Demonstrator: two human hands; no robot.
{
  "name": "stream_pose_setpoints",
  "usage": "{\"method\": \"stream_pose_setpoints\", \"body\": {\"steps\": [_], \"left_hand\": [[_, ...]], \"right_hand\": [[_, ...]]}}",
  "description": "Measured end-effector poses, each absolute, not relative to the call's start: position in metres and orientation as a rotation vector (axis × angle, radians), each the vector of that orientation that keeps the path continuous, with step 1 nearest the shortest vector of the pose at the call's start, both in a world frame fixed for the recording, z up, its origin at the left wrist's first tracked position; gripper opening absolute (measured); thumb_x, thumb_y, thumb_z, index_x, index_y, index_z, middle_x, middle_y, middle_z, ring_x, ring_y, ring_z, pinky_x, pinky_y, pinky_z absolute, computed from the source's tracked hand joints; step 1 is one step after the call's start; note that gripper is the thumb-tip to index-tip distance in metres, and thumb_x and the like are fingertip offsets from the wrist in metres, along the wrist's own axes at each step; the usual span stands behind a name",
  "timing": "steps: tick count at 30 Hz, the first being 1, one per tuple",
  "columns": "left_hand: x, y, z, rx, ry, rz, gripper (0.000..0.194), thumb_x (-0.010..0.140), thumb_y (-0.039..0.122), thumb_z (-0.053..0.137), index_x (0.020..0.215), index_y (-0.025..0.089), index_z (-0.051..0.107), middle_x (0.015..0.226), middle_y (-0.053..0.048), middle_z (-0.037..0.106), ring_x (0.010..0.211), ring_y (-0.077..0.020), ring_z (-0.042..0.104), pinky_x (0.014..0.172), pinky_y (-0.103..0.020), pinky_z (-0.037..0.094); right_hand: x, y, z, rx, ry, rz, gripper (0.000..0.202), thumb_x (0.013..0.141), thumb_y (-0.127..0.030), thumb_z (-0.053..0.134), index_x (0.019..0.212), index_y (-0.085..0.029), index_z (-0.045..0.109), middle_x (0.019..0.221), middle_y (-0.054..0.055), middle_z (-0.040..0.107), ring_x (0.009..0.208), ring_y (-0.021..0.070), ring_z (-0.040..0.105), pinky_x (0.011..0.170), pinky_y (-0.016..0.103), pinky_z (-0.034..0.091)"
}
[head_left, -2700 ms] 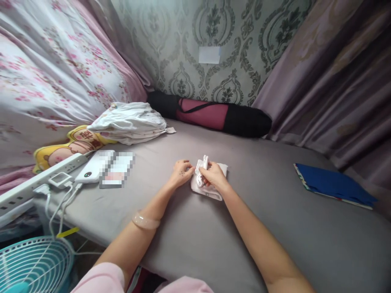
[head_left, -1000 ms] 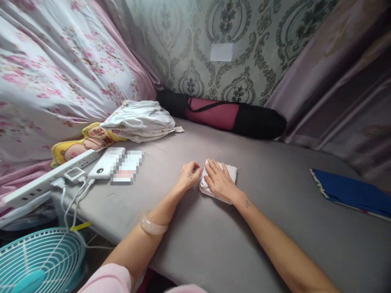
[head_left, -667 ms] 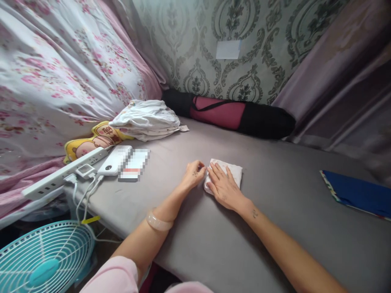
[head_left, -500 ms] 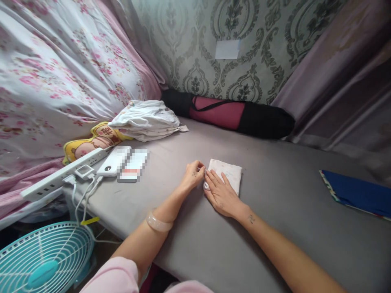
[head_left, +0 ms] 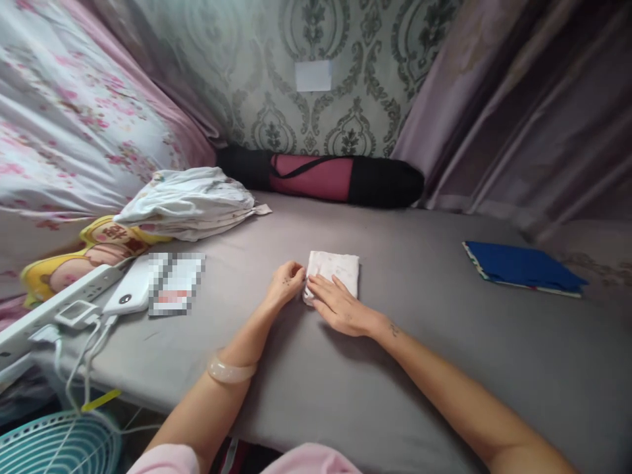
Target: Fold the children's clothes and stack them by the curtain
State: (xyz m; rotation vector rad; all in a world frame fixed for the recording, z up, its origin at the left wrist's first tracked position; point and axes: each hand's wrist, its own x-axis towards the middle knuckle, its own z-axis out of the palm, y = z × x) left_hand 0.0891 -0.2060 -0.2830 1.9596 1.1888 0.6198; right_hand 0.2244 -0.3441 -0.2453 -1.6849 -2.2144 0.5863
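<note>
A small white folded cloth with a faint print lies flat on the grey sheet. My right hand rests on its front left part, palm down, fingers stretched out. At the cloth's left edge, my left hand has its fingers bent and pressed together, pinching the edge; the fingertips are partly hidden. A pale bangle circles my left forearm.
To the right lies a blue folded cloth. A black and pink long bag runs along the wall. At left are crumpled white fabric, a yellow plush, a power strip, a white power bank and a fan.
The view has turned right, so everything appears further left and the blue cloth shows whole. My right hand has slid slightly toward me on the white cloth; my left hand stays at its edge.
</note>
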Motion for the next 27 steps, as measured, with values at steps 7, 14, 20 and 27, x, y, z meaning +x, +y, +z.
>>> {"method": "stream_pose_setpoints", "body": {"steps": [7, 14, 20, 27], "left_hand": [[0.098, -0.222, -0.265, 2.038, 1.253, 0.402, 0.034, 0.085, 0.042, 0.052, 0.087, 0.012, 0.067, 0.081, -0.010, 0.072, 0.076, -0.0210, 0.065, 0.064, -0.027, 0.044], [0.110, -0.219, -0.254, 2.072, 1.287, 0.299, 0.030, 0.078, 0.043, 0.058, 0.075, 0.014, 0.066, 0.066, -0.007, 0.068, 0.063, -0.0202, 0.063, 0.054, -0.025, 0.039], [0.115, -0.216, -0.260, 1.911, 1.248, 0.282, 0.026, 0.071, 0.040, 0.061, 0.062, 0.016, 0.059, 0.052, -0.001, 0.056, 0.053, -0.0152, 0.055, 0.048, -0.022, 0.034], [0.121, -0.226, -0.262, 1.985, 1.282, 0.447, 0.018, 0.068, 0.034, 0.061, 0.070, 0.016, 0.057, 0.054, 0.003, 0.053, 0.051, -0.0131, 0.052, 0.047, -0.020, 0.033]], "right_hand": [[0.246, -0.375, -0.229, -1.580, -2.055, 0.693, 0.042, 0.099, -0.030, 0.031, 0.130, -0.023, 0.057, 0.141, 0.003, 0.051, 0.133, 0.0165, 0.043, 0.115, 0.036, 0.027], [0.258, -0.355, -0.238, -1.663, -1.294, 0.760, 0.039, 0.090, -0.022, 0.046, 0.128, -0.017, 0.058, 0.132, 0.009, 0.059, 0.122, 0.0191, 0.055, 0.104, 0.033, 0.043], [0.248, -0.342, -0.248, -1.524, -0.990, 0.977, 0.045, 0.089, -0.026, 0.052, 0.131, -0.012, 0.055, 0.140, 0.016, 0.051, 0.127, 0.0228, 0.050, 0.106, 0.037, 0.042], [0.247, -0.341, -0.263, -1.480, -1.003, 0.947, 0.048, 0.087, -0.034, 0.056, 0.130, -0.015, 0.057, 0.135, 0.012, 0.057, 0.126, 0.0230, 0.051, 0.110, 0.037, 0.035]]}}
